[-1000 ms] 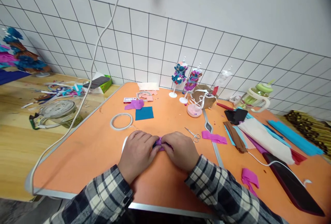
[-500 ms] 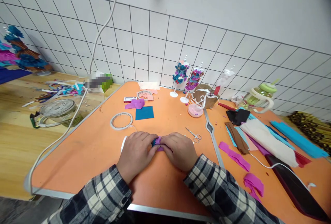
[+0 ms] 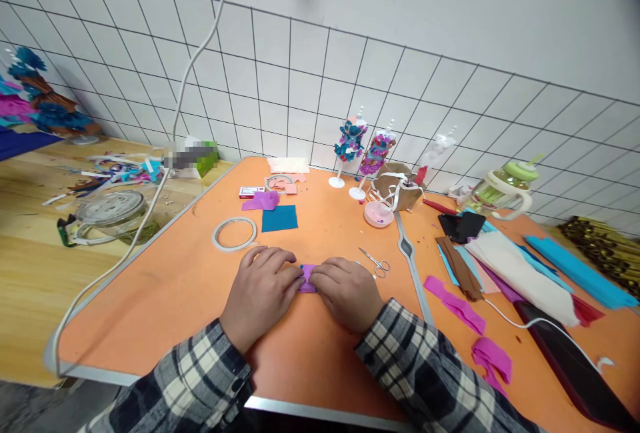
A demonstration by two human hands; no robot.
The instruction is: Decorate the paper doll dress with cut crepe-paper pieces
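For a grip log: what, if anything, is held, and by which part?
A small purple piece: left hand at its left end, right hand at its right; pinched or just pressed, unclear.

A: ok, what's the pose here?
B: left forearm (image 3: 187, 376) and right forearm (image 3: 423, 366) both slant inward from the bottom of the view.
A: and the hands?
B: nearly fingertip to fingertip lol. left hand (image 3: 263, 293) is palm down, thumb near index, other fingers loosely spread. right hand (image 3: 349, 294)'s palm down too, fingers bunched and bent.
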